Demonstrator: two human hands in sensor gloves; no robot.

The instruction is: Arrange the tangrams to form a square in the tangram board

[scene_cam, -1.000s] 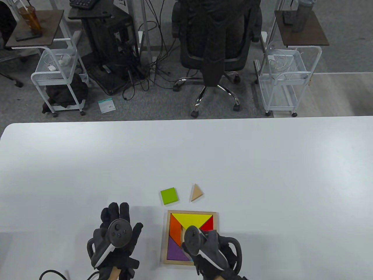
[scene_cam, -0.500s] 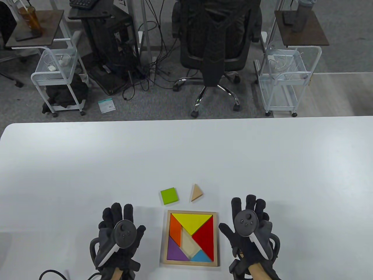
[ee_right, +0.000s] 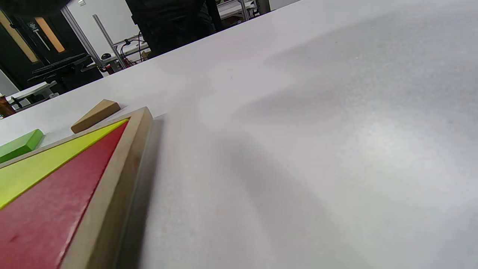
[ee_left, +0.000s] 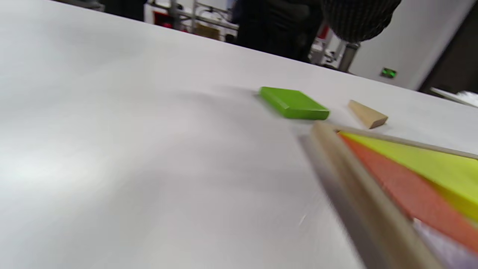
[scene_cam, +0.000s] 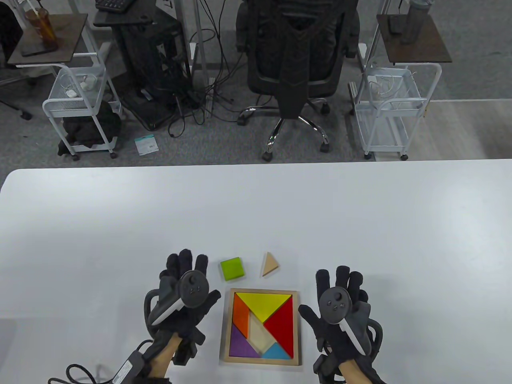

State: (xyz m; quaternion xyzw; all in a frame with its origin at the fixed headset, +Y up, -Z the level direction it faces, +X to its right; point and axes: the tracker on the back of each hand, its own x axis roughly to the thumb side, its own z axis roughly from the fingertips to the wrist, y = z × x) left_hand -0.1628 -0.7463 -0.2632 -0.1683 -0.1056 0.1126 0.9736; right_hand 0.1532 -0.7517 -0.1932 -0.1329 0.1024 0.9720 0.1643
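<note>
White surface [scene_cam: 256, 216] is carrying the tangram board [scene_cam: 298, 328] at lower centre, five pieces seated. Green square [scene_cam: 232, 268] and tan triangle [scene_cam: 270, 265] are waiting just above. My left hand [scene_cam: 182, 296] and right hand [scene_cam: 340, 308] are hovering spread, holding nothing.

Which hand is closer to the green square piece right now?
Left. The left hand is just beside the green square, on its left; the right hand lies beyond the tangram board, far right.

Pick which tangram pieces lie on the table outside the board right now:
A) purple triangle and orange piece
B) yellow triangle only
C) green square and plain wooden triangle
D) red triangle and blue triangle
C: the green square and plain wooden triangle lie on the table beyond the board, untouched.
</note>
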